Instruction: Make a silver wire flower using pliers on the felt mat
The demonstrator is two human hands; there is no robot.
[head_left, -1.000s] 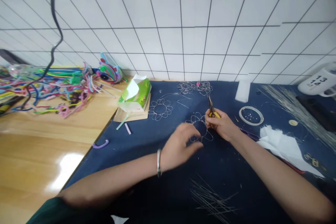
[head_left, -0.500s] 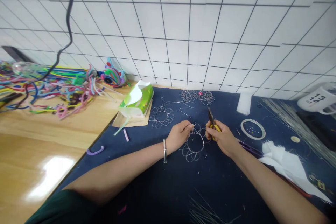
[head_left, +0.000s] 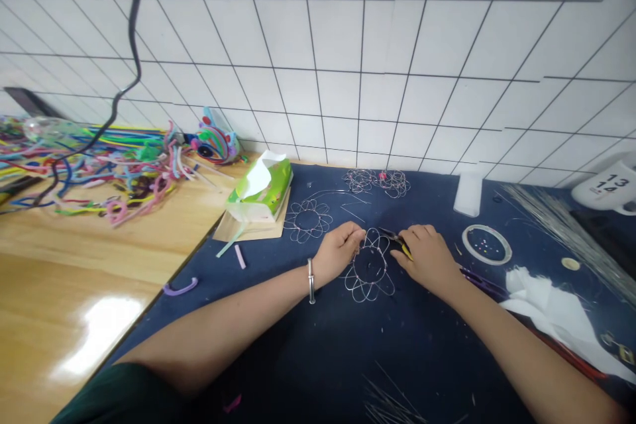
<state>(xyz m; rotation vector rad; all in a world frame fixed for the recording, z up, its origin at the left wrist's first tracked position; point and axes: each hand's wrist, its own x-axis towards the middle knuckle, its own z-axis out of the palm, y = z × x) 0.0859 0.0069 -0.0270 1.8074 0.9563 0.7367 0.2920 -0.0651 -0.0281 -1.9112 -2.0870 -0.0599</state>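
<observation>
My left hand (head_left: 338, 253), with a silver bracelet at the wrist, pinches the upper left edge of a flower-shaped wire ring (head_left: 369, 283). The ring has looped petals around a circle with small beads. My right hand (head_left: 425, 257) is closed on yellow-handled pliers (head_left: 405, 248), whose dark jaws point left, near the ring's upper right petals. Whether the jaws touch the wire is too small to tell. A second wire flower (head_left: 307, 220) lies on the dark blue mat, behind and left of my left hand.
Wire flowers (head_left: 395, 182) lie near the wall. A green tissue pack (head_left: 263, 189) is at the left, a round bead dish (head_left: 486, 244) at the right. Wire bundles, white cloth (head_left: 546, 305) and a mug (head_left: 609, 189) are further right; colourful pipe cleaners (head_left: 124, 165) cover the wooden table.
The pliers have turned from pointing up to pointing left, towards the wire ring. My right hand has rolled over with its back up. My left hand still pinches the ring.
</observation>
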